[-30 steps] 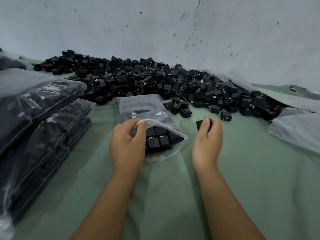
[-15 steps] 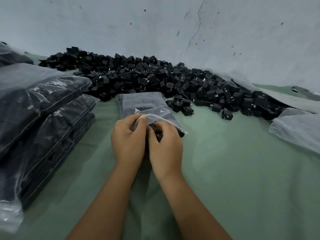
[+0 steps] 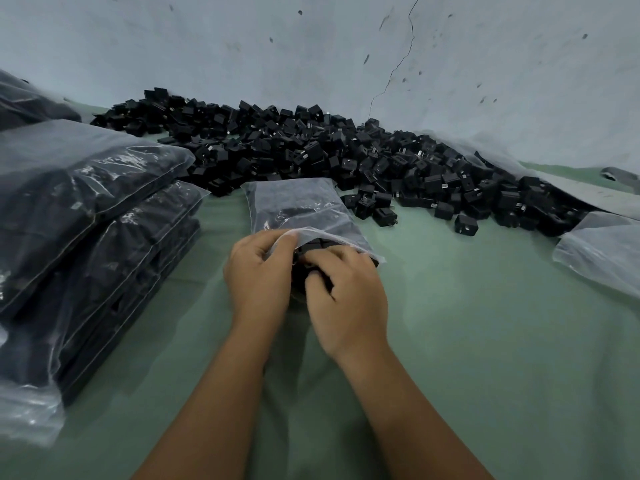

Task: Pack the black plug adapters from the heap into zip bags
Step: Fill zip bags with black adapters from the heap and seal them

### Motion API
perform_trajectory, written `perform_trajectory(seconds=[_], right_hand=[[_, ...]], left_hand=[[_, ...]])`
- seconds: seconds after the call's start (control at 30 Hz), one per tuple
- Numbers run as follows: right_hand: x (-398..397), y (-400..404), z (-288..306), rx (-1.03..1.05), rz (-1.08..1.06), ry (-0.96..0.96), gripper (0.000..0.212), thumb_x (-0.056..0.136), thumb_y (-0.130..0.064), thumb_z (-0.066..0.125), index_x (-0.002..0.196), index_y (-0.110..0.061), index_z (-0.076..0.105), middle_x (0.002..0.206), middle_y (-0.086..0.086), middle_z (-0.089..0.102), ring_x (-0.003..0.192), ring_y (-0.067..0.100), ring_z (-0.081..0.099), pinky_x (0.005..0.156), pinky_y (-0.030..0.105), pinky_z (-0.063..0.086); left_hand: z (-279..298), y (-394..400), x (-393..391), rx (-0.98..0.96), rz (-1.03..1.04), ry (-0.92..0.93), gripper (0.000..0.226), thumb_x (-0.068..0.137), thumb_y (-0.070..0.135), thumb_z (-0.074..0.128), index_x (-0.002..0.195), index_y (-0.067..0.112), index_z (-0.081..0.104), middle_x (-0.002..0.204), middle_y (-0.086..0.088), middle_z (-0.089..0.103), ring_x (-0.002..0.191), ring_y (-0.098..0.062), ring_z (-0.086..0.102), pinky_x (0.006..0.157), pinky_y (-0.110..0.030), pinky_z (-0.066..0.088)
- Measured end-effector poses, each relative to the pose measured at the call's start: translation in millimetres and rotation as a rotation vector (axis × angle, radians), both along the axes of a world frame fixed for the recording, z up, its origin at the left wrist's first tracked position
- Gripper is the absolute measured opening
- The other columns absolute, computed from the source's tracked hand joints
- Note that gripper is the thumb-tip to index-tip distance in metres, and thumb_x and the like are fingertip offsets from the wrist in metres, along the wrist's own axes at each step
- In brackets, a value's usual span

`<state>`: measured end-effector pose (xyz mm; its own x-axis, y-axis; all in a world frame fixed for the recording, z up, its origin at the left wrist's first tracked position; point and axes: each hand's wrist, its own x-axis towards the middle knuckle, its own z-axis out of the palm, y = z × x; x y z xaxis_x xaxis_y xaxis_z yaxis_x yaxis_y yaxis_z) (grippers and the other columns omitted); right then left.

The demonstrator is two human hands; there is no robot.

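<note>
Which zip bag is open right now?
The zip bag in the middle, in front of the heap: the left hand pinches its mouth open. The stacked full bags at left lie untouched.

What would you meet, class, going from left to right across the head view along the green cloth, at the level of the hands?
Stack of filled bags → left hand pinching the zip bag's mouth → right hand at that mouth → flat clear bags at the right edge.
</note>
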<state>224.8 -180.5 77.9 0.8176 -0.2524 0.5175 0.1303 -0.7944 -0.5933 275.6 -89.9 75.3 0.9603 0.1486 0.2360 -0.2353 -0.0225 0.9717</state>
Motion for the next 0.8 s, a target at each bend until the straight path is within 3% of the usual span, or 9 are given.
perform_trajectory(seconds=[0.17, 0.3, 0.47, 0.7, 0.8], right_hand=[[-1.0, 4.9, -1.6, -0.16, 0.004, 0.033, 0.029, 0.079, -0.03, 0.049, 0.092, -0.028, 0.075, 0.097, -0.003, 0.064, 0.09, 0.02, 0.05, 0.079, 0.033, 0.043], [2.1, 2.8, -4.9, -0.234, 0.006, 0.037, 0.029, 0.082, -0.025, 0.05, 0.1, -0.026, 0.073, 0.099, 0.003, 0.063, 0.093, 0.025, 0.05, 0.081, 0.035, 0.043], [13.8, 3.5, -4.8, -0.091, 0.22, 0.052, 0.031, 0.089, -0.008, 0.051, 0.115, -0.014, 0.066, 0.127, 0.003, 0.054, 0.118, 0.021, 0.043, 0.102, 0.033, 0.037], [21.4, -0.8, -2.8, -0.052, 0.239, 0.017, 0.029, 0.089, -0.006, 0.053, 0.113, -0.012, 0.068, 0.119, 0.005, 0.059, 0.113, 0.025, 0.05, 0.097, 0.034, 0.041], [19.2, -7.4, -5.8, -0.011, 0.207, 0.041, 0.029, 0.091, -0.009, 0.054, 0.115, -0.015, 0.067, 0.115, 0.006, 0.06, 0.111, 0.024, 0.052, 0.095, 0.036, 0.043]], left_hand=[[-0.7, -1.1, 0.6, -0.019, 0.004, 0.008, 0.02, 0.084, 0.038, 0.06, 0.081, 0.027, 0.077, 0.09, 0.002, 0.073, 0.099, -0.023, 0.065, 0.088, -0.051, 0.053], [-0.7, -1.6, -0.8, 0.013, 0.026, -0.092, 0.02, 0.084, 0.037, 0.058, 0.084, 0.03, 0.077, 0.09, 0.006, 0.073, 0.099, -0.017, 0.065, 0.09, -0.048, 0.052], [3.9, -5.7, -9.5, 0.11, 0.101, -0.278, 0.022, 0.084, 0.031, 0.057, 0.08, 0.049, 0.068, 0.09, 0.03, 0.068, 0.097, 0.001, 0.061, 0.09, -0.036, 0.05], [4.6, -8.4, -6.6, 0.083, 0.122, -0.307, 0.019, 0.081, 0.036, 0.052, 0.078, 0.049, 0.066, 0.088, 0.03, 0.067, 0.095, 0.001, 0.06, 0.088, -0.036, 0.051], [2.1, -2.3, -4.2, 0.228, 0.085, -0.392, 0.022, 0.082, 0.034, 0.052, 0.087, 0.035, 0.073, 0.083, 0.027, 0.066, 0.093, -0.003, 0.061, 0.087, -0.044, 0.05]])
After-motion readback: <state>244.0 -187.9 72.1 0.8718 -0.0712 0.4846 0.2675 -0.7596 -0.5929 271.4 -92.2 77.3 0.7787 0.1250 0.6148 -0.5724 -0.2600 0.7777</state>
